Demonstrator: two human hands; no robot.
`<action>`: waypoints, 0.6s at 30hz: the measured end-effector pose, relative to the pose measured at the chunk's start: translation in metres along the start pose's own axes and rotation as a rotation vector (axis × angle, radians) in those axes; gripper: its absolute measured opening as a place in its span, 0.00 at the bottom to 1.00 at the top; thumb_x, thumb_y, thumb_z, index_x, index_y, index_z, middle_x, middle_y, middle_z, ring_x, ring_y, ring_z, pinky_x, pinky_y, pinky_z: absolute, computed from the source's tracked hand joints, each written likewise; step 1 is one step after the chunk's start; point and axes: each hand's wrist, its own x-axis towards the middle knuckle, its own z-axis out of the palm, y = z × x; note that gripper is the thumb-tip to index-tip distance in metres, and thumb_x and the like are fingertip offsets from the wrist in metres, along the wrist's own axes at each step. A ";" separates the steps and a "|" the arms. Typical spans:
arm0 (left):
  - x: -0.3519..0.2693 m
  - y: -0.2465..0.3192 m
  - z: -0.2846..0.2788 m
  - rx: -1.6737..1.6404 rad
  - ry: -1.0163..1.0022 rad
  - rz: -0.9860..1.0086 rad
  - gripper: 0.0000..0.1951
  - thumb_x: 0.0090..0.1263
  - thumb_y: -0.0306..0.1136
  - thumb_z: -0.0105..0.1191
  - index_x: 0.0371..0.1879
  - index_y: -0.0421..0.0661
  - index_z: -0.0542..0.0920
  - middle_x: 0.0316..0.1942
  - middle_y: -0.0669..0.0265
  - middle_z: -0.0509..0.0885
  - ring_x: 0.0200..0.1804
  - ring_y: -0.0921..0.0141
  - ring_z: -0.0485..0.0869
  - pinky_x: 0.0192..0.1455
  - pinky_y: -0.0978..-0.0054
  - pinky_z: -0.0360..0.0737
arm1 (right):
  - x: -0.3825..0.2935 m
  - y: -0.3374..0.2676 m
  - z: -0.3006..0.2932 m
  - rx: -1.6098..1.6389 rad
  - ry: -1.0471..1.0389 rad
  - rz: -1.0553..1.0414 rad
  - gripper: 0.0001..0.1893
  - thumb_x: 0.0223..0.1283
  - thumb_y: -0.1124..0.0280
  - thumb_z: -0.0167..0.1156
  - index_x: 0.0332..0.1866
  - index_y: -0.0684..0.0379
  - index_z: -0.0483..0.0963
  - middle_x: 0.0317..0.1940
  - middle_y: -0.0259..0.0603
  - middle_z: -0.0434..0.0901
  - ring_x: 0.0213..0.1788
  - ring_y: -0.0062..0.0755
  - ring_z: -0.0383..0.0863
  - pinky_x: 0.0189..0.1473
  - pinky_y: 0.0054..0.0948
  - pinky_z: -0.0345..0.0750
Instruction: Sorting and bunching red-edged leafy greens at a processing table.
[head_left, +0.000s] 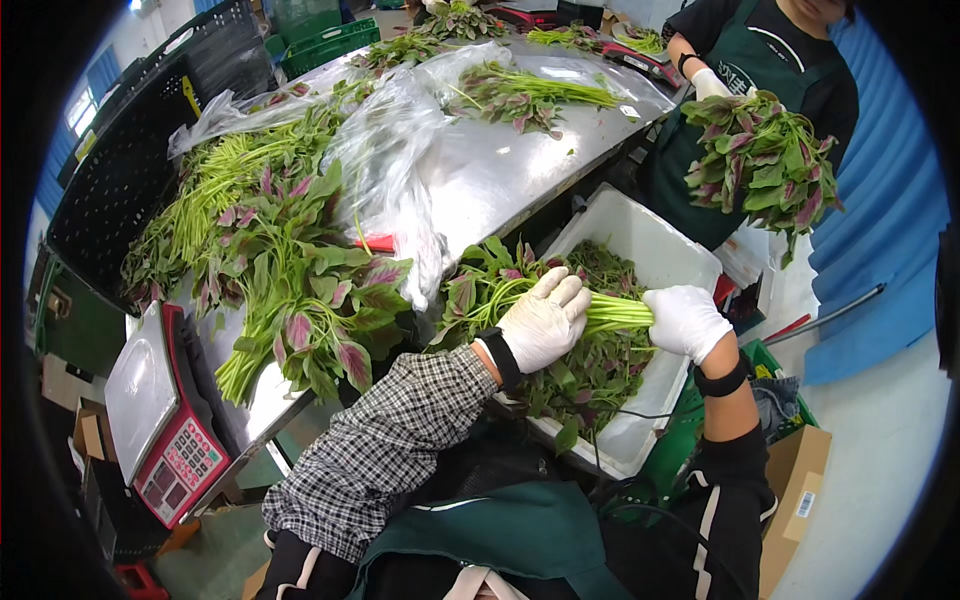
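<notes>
A bunch of red-and-green amaranth (619, 313) stretches between my two white-gloved hands, above a white foam box (679, 247). My left hand (544, 321) is closed around the stems near the leaves, which spread to the left. At the cut stem ends my right hand (688, 321) grips the same bunch. Loose amaranth leaves and stems (611, 382) lie inside the box below. Left of my hands, a large pile of amaranth (300, 277) covers part of the metal table (487, 172).
Crumpled clear plastic film (394, 142) lies across the table. A red digital scale (169, 435) stands at the near left, before a black perforated crate (120, 202). Across the table corner, a co-worker (757, 75) holds another amaranth bunch (761, 161). A green crate (675, 442) sits under the box.
</notes>
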 end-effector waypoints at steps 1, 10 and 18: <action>0.000 0.001 0.001 0.009 0.046 -0.001 0.07 0.48 0.31 0.54 0.24 0.43 0.78 0.37 0.62 0.75 0.46 0.62 0.75 0.62 0.58 0.69 | 0.000 0.000 0.001 -0.010 -0.019 0.013 0.09 0.45 0.70 0.56 0.33 0.57 0.78 0.28 0.50 0.82 0.37 0.51 0.83 0.42 0.44 0.78; -0.002 0.035 -0.012 -0.247 -0.217 0.100 0.09 0.47 0.35 0.54 0.26 0.46 0.73 0.31 0.63 0.77 0.41 0.63 0.78 0.61 0.59 0.70 | -0.001 0.025 0.014 0.008 0.041 0.150 0.10 0.46 0.69 0.56 0.34 0.57 0.79 0.31 0.53 0.82 0.39 0.52 0.83 0.44 0.44 0.77; -0.008 0.027 -0.004 -0.712 -0.192 -0.288 0.13 0.60 0.33 0.59 0.42 0.44 0.80 0.39 0.59 0.80 0.42 0.57 0.80 0.44 0.63 0.79 | -0.003 0.048 0.021 0.181 -0.008 0.270 0.15 0.41 0.66 0.62 0.37 0.60 0.79 0.35 0.56 0.81 0.43 0.55 0.81 0.47 0.43 0.76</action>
